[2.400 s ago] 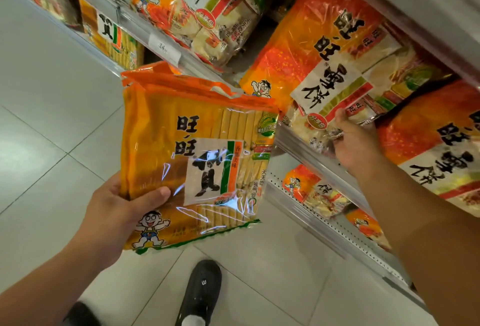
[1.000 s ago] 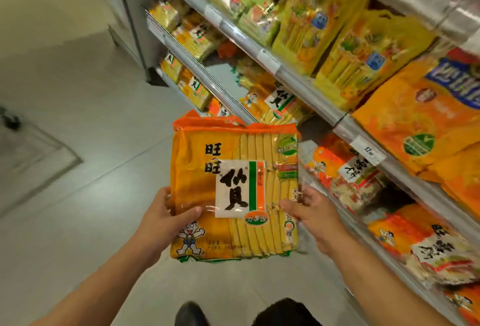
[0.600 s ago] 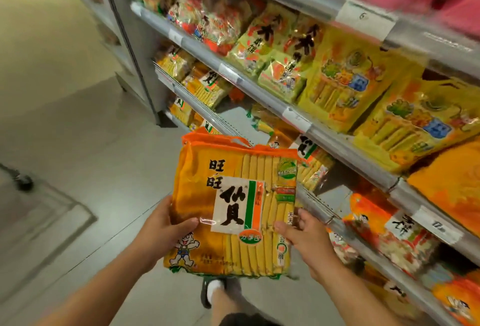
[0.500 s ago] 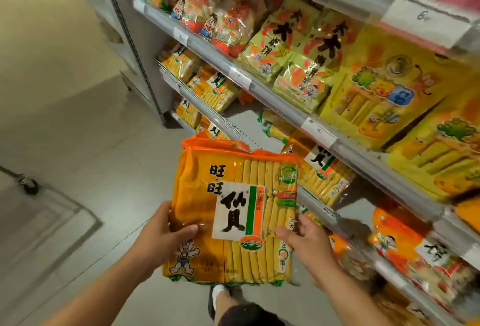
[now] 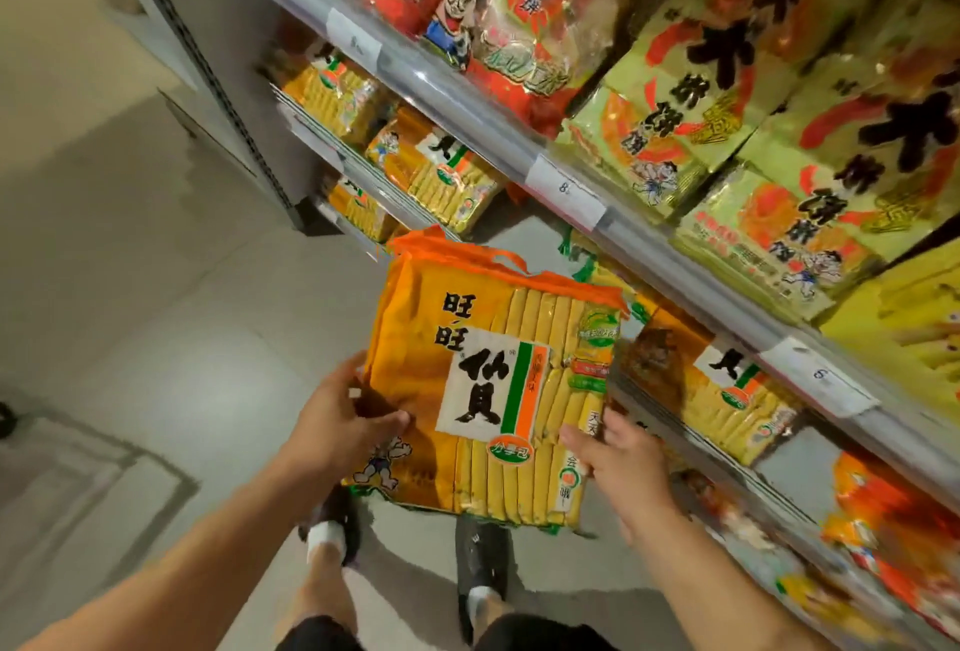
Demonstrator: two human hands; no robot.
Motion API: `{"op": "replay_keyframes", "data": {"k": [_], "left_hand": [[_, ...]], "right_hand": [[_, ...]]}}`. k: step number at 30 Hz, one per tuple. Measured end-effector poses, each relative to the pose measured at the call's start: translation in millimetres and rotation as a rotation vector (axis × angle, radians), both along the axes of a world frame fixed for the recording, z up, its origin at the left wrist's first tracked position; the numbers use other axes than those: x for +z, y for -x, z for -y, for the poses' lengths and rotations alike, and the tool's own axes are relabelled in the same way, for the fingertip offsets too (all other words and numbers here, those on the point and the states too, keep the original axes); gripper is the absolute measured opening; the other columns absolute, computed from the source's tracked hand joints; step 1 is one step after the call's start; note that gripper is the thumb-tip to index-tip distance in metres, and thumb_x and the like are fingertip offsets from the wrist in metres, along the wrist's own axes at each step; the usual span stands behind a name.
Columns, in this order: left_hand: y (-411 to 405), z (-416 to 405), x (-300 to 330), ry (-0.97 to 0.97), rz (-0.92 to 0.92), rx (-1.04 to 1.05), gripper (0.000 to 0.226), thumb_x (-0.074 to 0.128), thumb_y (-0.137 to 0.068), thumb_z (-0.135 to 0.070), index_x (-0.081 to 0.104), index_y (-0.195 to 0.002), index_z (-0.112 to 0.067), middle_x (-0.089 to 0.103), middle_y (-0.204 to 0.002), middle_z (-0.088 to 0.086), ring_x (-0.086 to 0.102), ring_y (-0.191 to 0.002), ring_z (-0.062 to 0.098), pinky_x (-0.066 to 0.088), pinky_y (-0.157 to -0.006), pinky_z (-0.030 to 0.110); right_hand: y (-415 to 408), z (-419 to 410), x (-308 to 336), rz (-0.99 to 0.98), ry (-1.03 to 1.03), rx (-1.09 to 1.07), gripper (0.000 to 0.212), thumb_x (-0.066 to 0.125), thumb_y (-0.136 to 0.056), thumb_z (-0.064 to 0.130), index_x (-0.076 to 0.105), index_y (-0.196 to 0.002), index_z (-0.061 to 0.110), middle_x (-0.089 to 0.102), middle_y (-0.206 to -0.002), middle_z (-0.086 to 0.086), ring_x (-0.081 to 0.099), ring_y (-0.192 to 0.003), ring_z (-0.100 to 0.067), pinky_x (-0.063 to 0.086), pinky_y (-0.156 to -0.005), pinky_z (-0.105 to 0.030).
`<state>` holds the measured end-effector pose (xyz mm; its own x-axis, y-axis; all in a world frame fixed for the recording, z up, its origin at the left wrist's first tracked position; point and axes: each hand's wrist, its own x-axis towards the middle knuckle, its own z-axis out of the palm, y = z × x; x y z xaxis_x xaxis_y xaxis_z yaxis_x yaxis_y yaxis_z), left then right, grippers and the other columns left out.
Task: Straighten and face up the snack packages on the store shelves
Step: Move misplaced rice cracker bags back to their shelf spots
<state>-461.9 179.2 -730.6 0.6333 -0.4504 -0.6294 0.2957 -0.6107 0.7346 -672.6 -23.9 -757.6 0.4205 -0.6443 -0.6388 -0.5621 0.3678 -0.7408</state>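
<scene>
I hold a large orange-and-yellow cracker package [image 5: 493,380] upright in front of me, label facing me, over the aisle floor. My left hand [image 5: 337,422] grips its lower left edge, thumb across the front. My right hand [image 5: 618,458] grips its lower right edge. Matching yellow packages [image 5: 722,401] lie on the shelf just right of it, with more of the same kind [image 5: 441,172] farther along that shelf. The package's top edge reaches toward a gap on that shelf.
The shelf above [image 5: 519,151] carries red bags [image 5: 519,16] and yellow-green bags [image 5: 727,79] behind price tags. Orange bags [image 5: 893,520] sit lower right. A grey upright [image 5: 208,79] ends the shelving. My feet [image 5: 483,562] stand on the tiled floor [image 5: 130,287].
I have walked along the aisle with the package. My right hand left the orange bags on the shelf and took the package's right edge. The package now sits closer to the shelf.
</scene>
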Motion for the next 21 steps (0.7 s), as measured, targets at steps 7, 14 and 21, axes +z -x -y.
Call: {"op": "replay_keyframes", "data": {"k": [7, 14, 21], "left_hand": [[-89.5, 54.9, -35.2, -0.012, 0.132, -0.424, 0.054, 0.076, -0.082, -0.017, 0.052, -0.129, -0.026, 0.061, -0.118, -0.001, 0.063, -0.104, 0.02, 0.053, -0.089, 0.036], [-147.4, 128.7, -61.9, 0.026, 0.362, -0.753, 0.068, 0.077, -0.078, -0.01, 0.047, -0.138, -0.019, 0.049, -0.116, 0.013, 0.052, -0.106, 0.031, 0.047, -0.089, 0.037], [-166.3, 192.1, -90.8, -0.002, 0.48, -0.823, 0.098, 0.083, -0.073, -0.018, 0.026, -0.15, -0.038, 0.044, -0.114, 0.01, 0.051, -0.102, 0.033, 0.048, -0.086, 0.038]], "right_hand": [[-44.9, -6.7, -24.5, -0.078, 0.058, -0.307, 0.028, 0.074, -0.083, 0.009, 0.07, -0.11, 0.01, 0.071, -0.112, -0.01, 0.069, -0.098, -0.025, 0.054, -0.085, -0.035], [-80.4, 11.2, -64.5, -0.092, 0.152, -0.39, 0.058, 0.077, -0.079, 0.033, 0.06, -0.126, 0.003, 0.067, -0.12, -0.01, 0.064, -0.107, -0.025, 0.05, -0.098, -0.04], [-97.4, 61.0, -86.5, -0.135, 0.309, -0.422, 0.059, 0.077, -0.08, 0.04, 0.06, -0.129, 0.011, 0.064, -0.128, -0.011, 0.067, -0.106, -0.034, 0.052, -0.092, -0.056]]}}
